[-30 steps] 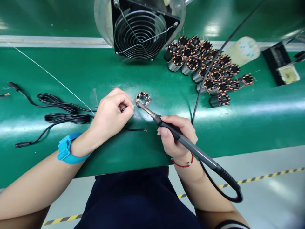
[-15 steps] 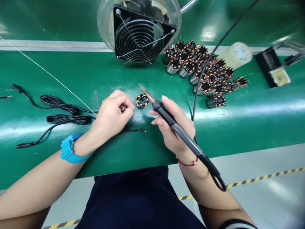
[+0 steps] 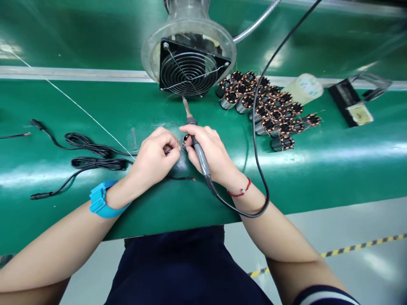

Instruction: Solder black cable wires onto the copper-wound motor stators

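Observation:
My right hand [image 3: 206,150] is shut on a soldering iron [image 3: 199,146], whose metal tip points away from me, towards the fan. Just left of those fingertips, a small copper-wound motor stator [image 3: 186,139] is mostly hidden between my hands. My left hand [image 3: 154,154] pinches a thin solder wire [image 3: 92,118], which runs in from the upper left. A short black cable with bared ends [image 3: 181,178] lies under that hand, and another black lead shows at its fingertips. A blue wrist strap [image 3: 101,200] circles my left wrist.
A caged fume-extractor fan [image 3: 189,72] stands behind my hands. To its right are several wound stators [image 3: 270,110] and a pale tape roll [image 3: 303,89]. Coiled black cables [image 3: 89,144] lie left. The iron's cord [image 3: 254,123] loops across the green bench.
My right hand has moved left, close to my left hand, and the iron now points straight ahead. The stator is now mostly hidden. The view has shifted slightly, with the bench lower in frame.

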Tool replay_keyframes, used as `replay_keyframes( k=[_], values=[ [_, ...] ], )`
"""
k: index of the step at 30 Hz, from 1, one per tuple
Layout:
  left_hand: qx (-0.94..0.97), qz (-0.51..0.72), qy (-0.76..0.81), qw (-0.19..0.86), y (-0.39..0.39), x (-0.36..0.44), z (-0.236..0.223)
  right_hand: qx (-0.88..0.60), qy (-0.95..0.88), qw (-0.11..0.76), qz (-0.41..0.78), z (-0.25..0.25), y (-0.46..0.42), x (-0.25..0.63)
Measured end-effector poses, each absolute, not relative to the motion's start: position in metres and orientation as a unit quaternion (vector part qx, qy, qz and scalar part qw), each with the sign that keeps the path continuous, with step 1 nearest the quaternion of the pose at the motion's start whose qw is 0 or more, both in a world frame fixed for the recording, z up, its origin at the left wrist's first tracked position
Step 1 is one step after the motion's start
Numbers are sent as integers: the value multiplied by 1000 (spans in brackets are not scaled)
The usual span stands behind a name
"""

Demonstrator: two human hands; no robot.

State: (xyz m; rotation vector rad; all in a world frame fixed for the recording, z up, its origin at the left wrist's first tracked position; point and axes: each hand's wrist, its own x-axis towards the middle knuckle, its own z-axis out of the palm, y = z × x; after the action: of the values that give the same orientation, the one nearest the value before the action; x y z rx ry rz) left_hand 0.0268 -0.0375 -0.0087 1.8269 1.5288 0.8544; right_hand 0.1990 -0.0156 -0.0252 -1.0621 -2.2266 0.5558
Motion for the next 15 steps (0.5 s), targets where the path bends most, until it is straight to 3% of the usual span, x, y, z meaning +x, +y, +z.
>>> replay_keyframes(
  k=[5,11,15],
  values=[
    [693,322,562,316,-34,15,-11,-411,-820,351,190,-32,-19,204],
    [647,213,549,484,-22,1,-7,-393,-826,339,219,-39,-16,203],
    [554,272,568,545,-19,2,-5,-398,-831,327,212,-41,-17,202]
  ],
)
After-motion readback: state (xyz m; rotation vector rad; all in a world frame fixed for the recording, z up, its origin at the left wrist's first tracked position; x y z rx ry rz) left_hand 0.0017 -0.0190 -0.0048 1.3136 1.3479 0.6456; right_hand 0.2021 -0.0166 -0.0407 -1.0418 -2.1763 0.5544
